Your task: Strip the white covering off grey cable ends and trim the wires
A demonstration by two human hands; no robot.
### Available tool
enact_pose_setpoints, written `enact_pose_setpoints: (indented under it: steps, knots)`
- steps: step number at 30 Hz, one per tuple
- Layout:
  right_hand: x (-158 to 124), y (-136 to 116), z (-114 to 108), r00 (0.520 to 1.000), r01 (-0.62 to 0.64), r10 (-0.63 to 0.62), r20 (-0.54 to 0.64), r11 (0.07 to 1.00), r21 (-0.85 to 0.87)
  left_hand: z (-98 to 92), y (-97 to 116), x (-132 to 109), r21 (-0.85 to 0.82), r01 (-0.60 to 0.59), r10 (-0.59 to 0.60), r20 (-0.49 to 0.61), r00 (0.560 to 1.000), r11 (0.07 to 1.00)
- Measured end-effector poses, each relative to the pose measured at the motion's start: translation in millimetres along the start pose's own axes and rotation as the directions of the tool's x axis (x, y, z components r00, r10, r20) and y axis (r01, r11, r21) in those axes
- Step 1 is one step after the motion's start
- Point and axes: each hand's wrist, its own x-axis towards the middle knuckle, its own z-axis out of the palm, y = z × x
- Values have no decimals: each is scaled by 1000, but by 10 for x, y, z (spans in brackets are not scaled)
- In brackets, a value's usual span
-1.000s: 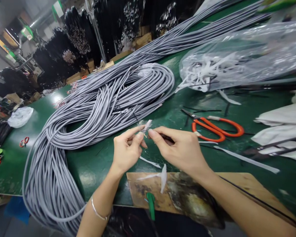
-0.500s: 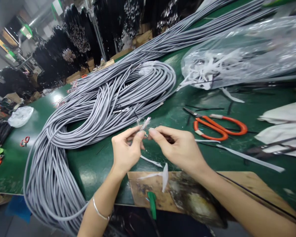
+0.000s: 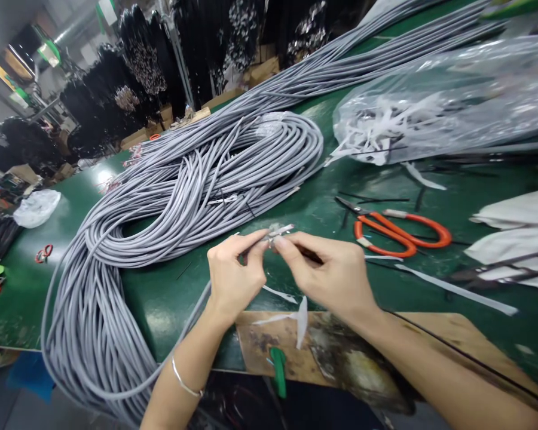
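My left hand (image 3: 235, 272) is closed round the end of a grey cable (image 3: 199, 310), which runs back past my wrist toward the big bundle. At the fingertips, the stripped cable end (image 3: 278, 232) shows pale inner wires and some shiny wrapping. My right hand (image 3: 329, 272) pinches at this same end, thumb against forefinger, close beside the left fingertips; the exact strand it grips is too small to make out. Beyond both hands lies the coiled bundle of grey cables (image 3: 251, 158). Orange-handled scissors (image 3: 385, 230) rest on the green table right of my right hand.
A clear plastic bag (image 3: 430, 119) with white strips lies at the back right. Dark metal cutters (image 3: 497, 272) and white gloves (image 3: 515, 209) are at the right. A wooden board (image 3: 255, 340) with a green-handled tool (image 3: 278, 370) sits at the near edge. Small red scissors (image 3: 43, 254) lie far left.
The stripped end has tipped from pointing upward to lying flatter toward the right. My hands have come closer together at it. More of the grey cable shows behind my left wrist.
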Motion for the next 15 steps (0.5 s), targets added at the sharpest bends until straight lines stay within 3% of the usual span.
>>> enact_pose_setpoints:
  steps: [1, 3, 4, 5, 6, 8, 9, 12, 15]
  knots:
    - [-27, -32, -1, 987, 162, -163, -5, 983, -83, 4, -29, 10, 68, 15, -15, -12, 1000, 998]
    - [-73, -101, -13, 884, 467, -465, 48, 878, -107, 17, -103, 47, 129, 101, -99, -24, 995, 986]
    - [-86, -128, -25, 837, 547, -543, 67, 832, -90, 22, -139, 69, 113, 150, -149, -20, 989, 982]
    - [-90, -142, -39, 828, 561, -557, 69, 823, -92, 25, -165, 90, 60, 192, -193, -2, 981, 979]
    - [-84, -141, -53, 858, 514, -512, 47, 849, -126, 24, -179, 109, -25, 228, -228, 30, 973, 973]
    - [-48, -99, -77, 947, 299, -319, -45, 923, -242, 11, -159, 129, -233, 290, -273, 106, 956, 928]
    - [-24, -64, -84, 969, 199, -231, -84, 939, -281, 2, -131, 130, -324, 318, -288, 138, 948, 891]
    - [36, 41, -84, 988, 87, -118, -102, 959, -269, -22, -30, 112, -470, 369, -302, 214, 929, 802]
    - [54, 88, -67, 990, 80, -102, -94, 975, -209, -21, 16, 82, -456, 351, -269, 236, 934, 818]
